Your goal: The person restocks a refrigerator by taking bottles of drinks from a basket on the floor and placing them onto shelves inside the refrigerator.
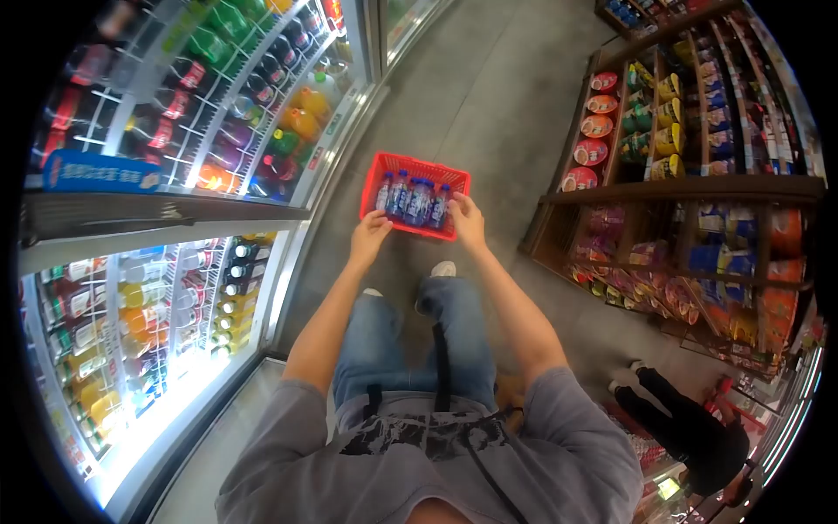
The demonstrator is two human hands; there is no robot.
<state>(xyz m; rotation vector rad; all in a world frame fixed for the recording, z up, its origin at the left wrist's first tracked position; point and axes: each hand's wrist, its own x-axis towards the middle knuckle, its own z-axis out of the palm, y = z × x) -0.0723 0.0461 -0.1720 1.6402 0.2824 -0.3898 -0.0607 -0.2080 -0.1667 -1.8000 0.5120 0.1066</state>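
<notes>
Shirt (419,485); left hand (373,234), right hand (468,220) half-curled at basket (423,165) edges, hold unclear; floor (502,96) open.

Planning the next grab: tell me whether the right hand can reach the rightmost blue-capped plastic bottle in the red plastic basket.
Probably yes: the right hand is beside the blue-capped bottle, and the red basket is open above it.

"What holds the bottles (419,203) in this shot?"
"A red basket (426,163), open at the top, with lattice-like openings along its far side."
"And inside?"
"Several blue-capped bottles, labels in blue and white, grouped side by side, caps toward the far rim. Whether they stand or lie is unclear."
</notes>
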